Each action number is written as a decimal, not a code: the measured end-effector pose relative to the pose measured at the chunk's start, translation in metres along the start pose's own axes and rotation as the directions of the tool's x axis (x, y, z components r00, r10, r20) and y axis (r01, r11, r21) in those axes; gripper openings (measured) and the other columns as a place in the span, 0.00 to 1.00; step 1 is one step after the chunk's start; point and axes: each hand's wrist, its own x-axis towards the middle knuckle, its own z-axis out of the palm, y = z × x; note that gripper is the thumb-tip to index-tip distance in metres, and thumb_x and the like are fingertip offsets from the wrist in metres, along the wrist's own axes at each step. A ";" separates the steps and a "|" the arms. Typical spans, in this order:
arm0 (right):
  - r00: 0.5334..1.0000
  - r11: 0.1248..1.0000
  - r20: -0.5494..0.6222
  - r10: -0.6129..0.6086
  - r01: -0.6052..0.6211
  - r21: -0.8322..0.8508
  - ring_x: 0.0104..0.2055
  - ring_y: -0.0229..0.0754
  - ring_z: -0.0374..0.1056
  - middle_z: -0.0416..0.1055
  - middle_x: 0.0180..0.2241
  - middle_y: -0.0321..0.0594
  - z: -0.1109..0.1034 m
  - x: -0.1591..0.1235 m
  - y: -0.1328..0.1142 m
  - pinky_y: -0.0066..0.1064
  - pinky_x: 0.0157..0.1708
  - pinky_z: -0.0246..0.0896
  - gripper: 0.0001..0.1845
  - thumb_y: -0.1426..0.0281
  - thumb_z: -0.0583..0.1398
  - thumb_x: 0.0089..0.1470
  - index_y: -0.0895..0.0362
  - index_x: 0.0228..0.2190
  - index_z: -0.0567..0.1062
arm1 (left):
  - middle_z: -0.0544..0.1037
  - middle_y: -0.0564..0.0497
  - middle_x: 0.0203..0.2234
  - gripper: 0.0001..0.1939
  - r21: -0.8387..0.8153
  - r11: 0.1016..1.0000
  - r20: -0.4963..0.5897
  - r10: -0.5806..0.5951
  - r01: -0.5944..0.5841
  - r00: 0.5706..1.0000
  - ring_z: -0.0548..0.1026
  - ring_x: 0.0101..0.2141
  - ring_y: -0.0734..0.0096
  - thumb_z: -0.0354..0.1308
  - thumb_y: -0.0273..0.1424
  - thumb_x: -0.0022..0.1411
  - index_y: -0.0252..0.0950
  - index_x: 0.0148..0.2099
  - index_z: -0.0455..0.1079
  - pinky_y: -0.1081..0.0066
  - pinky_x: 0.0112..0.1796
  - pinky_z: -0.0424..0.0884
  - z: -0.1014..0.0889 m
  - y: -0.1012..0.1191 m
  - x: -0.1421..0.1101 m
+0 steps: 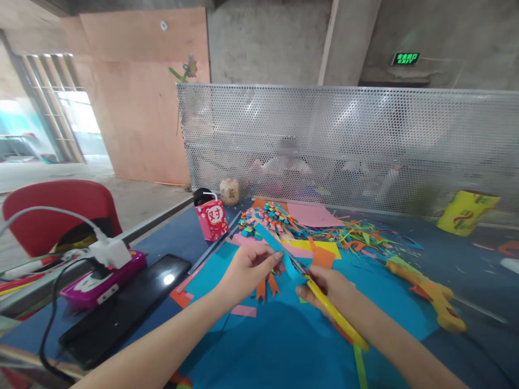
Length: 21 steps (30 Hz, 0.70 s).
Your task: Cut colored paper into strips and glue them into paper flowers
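My left hand (249, 267) pinches a blue paper strip (271, 242) that slants up and away from it. My right hand (330, 289) is closed round a pair of yellow-handled scissors (332, 310), whose blades (298, 266) meet the strip's near end. Both hands hover over a large blue paper sheet (284, 335) on the blue table. Small orange paper pieces (265, 286) lie just under my left hand.
A heap of coloured paper scraps (275, 219) and a pink sheet (312, 215) lie beyond the hands. A red drink carton (212, 219), black phone (121, 308), purple device with charger (103, 270), yellow-orange toy (430, 292) and perforated metal screen (365, 140) surround them.
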 end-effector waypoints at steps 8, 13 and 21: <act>1.000 1.000 0.006 0.014 -0.014 -0.001 0.19 0.30 0.44 0.49 0.16 0.28 0.000 0.000 -0.002 0.25 0.18 0.42 0.17 0.58 0.57 0.42 0.56 0.18 0.57 | 0.72 0.53 0.16 0.13 -0.033 0.999 0.032 -0.017 0.018 0.999 0.68 0.19 0.78 0.55 0.37 0.52 0.33 0.22 0.68 0.77 0.22 0.65 -0.001 0.001 0.000; 1.000 1.000 0.004 -0.012 0.012 0.013 0.20 0.31 0.45 0.49 0.17 0.28 -0.003 -0.003 -0.009 0.25 0.19 0.43 0.15 0.62 0.58 0.42 0.56 0.18 0.56 | 0.72 0.54 0.14 0.14 -0.055 0.995 0.083 -0.081 0.085 0.993 0.68 0.17 0.79 0.56 0.39 0.50 0.33 0.20 0.67 0.78 0.20 0.64 0.003 0.002 -0.002; 1.000 0.998 0.014 0.028 -0.029 0.051 0.19 0.31 0.46 0.50 0.17 0.28 0.000 -0.001 -0.004 0.26 0.19 0.43 0.15 0.61 0.58 0.41 0.56 0.18 0.58 | 0.72 0.54 0.14 0.13 -0.061 0.996 0.086 -0.061 0.066 0.994 0.67 0.17 0.79 0.56 0.37 0.51 0.33 0.20 0.67 0.78 0.20 0.64 0.000 0.003 -0.002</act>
